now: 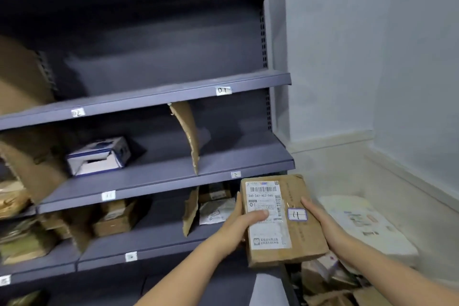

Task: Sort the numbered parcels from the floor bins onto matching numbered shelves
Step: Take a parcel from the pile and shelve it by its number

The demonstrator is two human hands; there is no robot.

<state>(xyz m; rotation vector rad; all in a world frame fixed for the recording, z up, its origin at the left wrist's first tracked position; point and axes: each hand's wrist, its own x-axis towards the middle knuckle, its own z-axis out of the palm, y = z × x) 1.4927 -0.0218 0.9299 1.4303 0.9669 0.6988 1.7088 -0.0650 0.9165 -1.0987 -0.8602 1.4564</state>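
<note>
Here, a tall grey shelf unit (pixel 159 104) along the far left, four numbered levels in view. Paper tags on the front edges: "01" (pixel 223 90) at upper right, a blurred one (pixel 77 112) further left, "12" (pixel 235 174) and "11" (pixel 108 195) on the level below, three more lower down, too blurred to read. Two torn cardboard dividers (pixel 187 131) upright between compartments. On the compartment above the "11" tag, one white-and-blue box (pixel 99 155), open at the front. Below that, several brown parcels and one grey bag; exact count hard to tell.

Near right, held up in front of the shelf's right end, clear of any board: one brown cardboard parcel (pixel 283 218), flat and oblong, with one white shipping label and one small sticker (pixel 296 214) handwritten "11". Left hand (pixel 238 226) gripping its left edge, thumb laid across the label, fingers curled underneath out of sight. Right hand (pixel 318 216) pressed along the right edge, fingers likewise hidden beneath.

Probably stiff and fairly light, judging by the easy hold; taped corners a little crushed, so best carried by the long edges, as now. Likely bound leftward for the compartment over the "11" tag.

On the floor at right, a heap of white bags (pixel 367 228) and more cardboard, number unclear.
</note>
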